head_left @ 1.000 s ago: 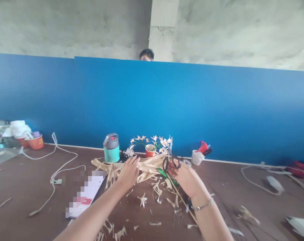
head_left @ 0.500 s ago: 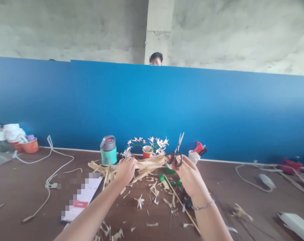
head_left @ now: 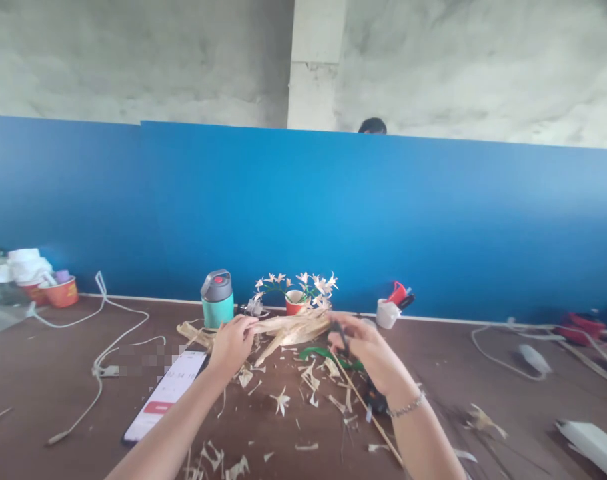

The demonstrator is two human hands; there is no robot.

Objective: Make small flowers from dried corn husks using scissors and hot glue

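Observation:
Dry, pale corn husks (head_left: 293,328) lie in a loose bundle across the middle of the table. At their left end my left hand (head_left: 233,343) has its fingers closed on the husk. At the right end is my right hand (head_left: 368,343), curled round black-handled scissors (head_left: 340,337), whose blades are hidden. Its fingertips reach the husk tips, but whether they pinch them is unclear. Green tape (head_left: 316,352) lies below the bundle, and a thin stick (head_left: 366,400) slants toward me. A pale husk flower (head_left: 281,402) sits among cut scraps (head_left: 311,380).
Behind the husks, a red cup (head_left: 294,307) holds several pale flowers. A teal bottle (head_left: 218,308) stands left of it, a white cup of tools (head_left: 387,313) right. A phone (head_left: 166,397) lies left. White cables (head_left: 101,333) cross the table. A blue partition (head_left: 303,213) closes the back.
The scissors, earlier pointing upward with blades showing, have turned down inside my right hand. My left hand has shifted left along the husks. A person's head behind the partition has moved right.

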